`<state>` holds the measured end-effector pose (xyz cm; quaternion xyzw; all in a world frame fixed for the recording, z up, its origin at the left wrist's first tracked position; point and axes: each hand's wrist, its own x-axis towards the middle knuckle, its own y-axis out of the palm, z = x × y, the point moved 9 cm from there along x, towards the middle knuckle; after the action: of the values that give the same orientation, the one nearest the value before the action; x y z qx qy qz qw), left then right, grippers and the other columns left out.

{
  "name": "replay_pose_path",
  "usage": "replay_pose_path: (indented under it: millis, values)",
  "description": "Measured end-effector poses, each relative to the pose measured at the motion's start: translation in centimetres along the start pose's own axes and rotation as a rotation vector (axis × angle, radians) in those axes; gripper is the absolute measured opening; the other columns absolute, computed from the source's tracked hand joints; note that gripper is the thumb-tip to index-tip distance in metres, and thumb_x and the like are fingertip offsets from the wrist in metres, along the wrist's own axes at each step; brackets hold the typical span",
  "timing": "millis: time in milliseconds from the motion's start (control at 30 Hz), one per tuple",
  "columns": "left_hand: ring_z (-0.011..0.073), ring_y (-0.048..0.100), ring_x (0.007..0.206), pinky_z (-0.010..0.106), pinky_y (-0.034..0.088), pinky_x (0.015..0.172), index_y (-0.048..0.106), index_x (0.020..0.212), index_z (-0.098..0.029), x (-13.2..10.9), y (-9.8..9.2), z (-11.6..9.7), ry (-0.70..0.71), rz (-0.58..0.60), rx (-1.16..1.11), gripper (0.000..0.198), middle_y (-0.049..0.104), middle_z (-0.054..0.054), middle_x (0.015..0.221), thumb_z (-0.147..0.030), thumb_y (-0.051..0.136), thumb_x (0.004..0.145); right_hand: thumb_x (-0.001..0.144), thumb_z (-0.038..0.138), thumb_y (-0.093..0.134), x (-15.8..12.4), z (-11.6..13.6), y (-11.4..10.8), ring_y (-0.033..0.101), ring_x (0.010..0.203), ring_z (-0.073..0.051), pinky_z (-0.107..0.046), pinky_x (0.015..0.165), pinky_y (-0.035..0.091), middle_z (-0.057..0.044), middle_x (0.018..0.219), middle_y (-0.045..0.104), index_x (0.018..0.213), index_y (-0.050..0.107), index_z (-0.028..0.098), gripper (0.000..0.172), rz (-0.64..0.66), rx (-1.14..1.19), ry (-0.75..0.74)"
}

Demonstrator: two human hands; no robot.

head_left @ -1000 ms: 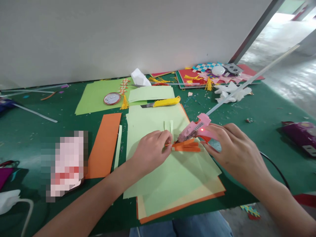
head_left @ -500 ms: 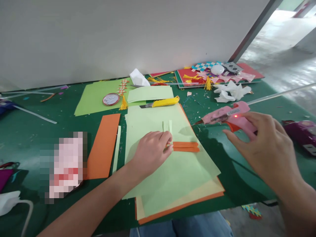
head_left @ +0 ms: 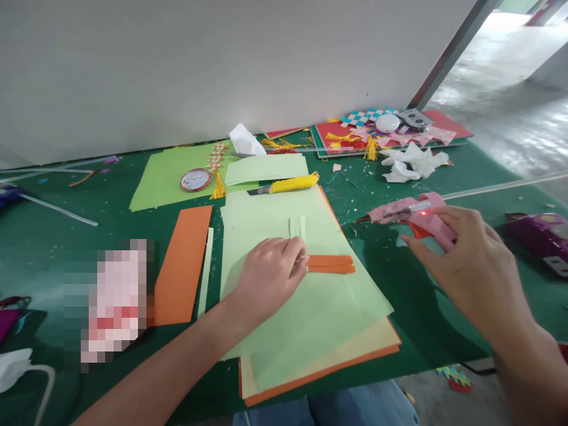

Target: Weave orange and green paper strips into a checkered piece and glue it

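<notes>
My left hand (head_left: 270, 269) is closed in a pinch over orange and pale green paper strips where they cross. The orange strips (head_left: 332, 264) stick out to its right and the pale green strips (head_left: 297, 227) point away beyond the knuckles. Beneath them lies a large pale green sheet (head_left: 319, 319). My right hand (head_left: 479, 260) is around the handle of a pink hot glue gun (head_left: 394, 213), its thumb apart near the orange trigger. The gun's nozzle points left, to the right of the sheet, and a small red light glows on its body.
A yellow box cutter (head_left: 293, 183) lies beyond the sheet. On the left are an orange card (head_left: 186, 266) and a blurred-out pink object (head_left: 118, 296). Crumpled tissue (head_left: 417, 161) and a purple device (head_left: 541, 242) lie on the right. A green sheet (head_left: 155, 177) holds a round lid (head_left: 195, 179).
My right hand and the glue gun have shifted slightly, the nozzle drawing a little to the right of the paper. My left hand keeps its pinch; the view has moved a little.
</notes>
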<state>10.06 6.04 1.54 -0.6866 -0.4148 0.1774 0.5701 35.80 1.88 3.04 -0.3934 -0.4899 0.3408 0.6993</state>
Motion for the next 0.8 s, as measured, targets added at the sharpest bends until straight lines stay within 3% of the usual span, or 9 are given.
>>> replay_pose_path:
  millis: [200,400,533,667,800]
  values:
    - [0.0159,0.059,0.071,0.03,0.043,0.067,0.05,0.081,-0.019,-0.2,0.1,-0.5,0.077,-0.024,0.055,0.007,0.062,-0.002,0.073,-0.016,0.053,0.087,0.079,0.045,0.06,-0.3,-0.9,2.5,0.062,0.095,-0.031,-0.036,0.074,0.046,-0.01,0.103,0.066,0.117,0.047,0.022,0.046,0.11,0.017,0.08]
    - [0.0158,0.059,0.069,0.03,0.045,0.067,0.05,0.081,-0.019,-0.2,-0.1,-1.0,0.109,-0.07,0.098,0.008,0.061,-0.002,0.071,-0.018,0.055,0.086,0.086,0.051,0.054,-0.6,0.7,2.7,0.058,0.095,-0.033,-0.039,0.076,0.045,-0.016,0.104,0.066,0.121,0.049,0.014,0.051,0.076,-0.158,-0.08]
    - [0.0151,0.058,0.067,0.029,0.044,0.065,0.049,0.078,-0.019,-0.3,-0.4,-0.8,0.079,-0.091,0.062,0.011,0.061,-0.002,0.069,-0.018,0.053,0.088,0.086,0.045,0.059,-2.1,4.8,0.1,0.055,0.104,-0.033,-0.043,0.088,0.046,-0.018,0.113,0.063,0.118,0.054,0.009,0.048,-0.109,-0.16,-0.305]
    - [0.0154,0.058,0.068,0.03,0.044,0.067,0.049,0.077,-0.019,-0.4,-0.4,-0.6,0.086,-0.097,0.05,0.012,0.061,-0.002,0.069,-0.016,0.05,0.088,0.09,0.026,0.057,-5.6,10.6,0.1,0.056,0.11,-0.029,-0.043,0.095,0.045,-0.014,0.117,0.063,0.114,0.06,0.013,0.028,0.009,0.092,-0.649]
    - [0.0167,0.06,0.072,0.031,0.045,0.07,0.051,0.08,-0.019,-0.5,-0.1,-0.7,0.123,-0.081,0.06,0.01,0.062,0.0,0.071,-0.015,0.049,0.089,0.091,0.022,0.055,-7.4,12.6,1.1,0.053,0.116,-0.032,-0.045,0.092,0.047,-0.015,0.119,0.063,0.109,0.066,0.012,0.023,0.077,0.142,-0.716]
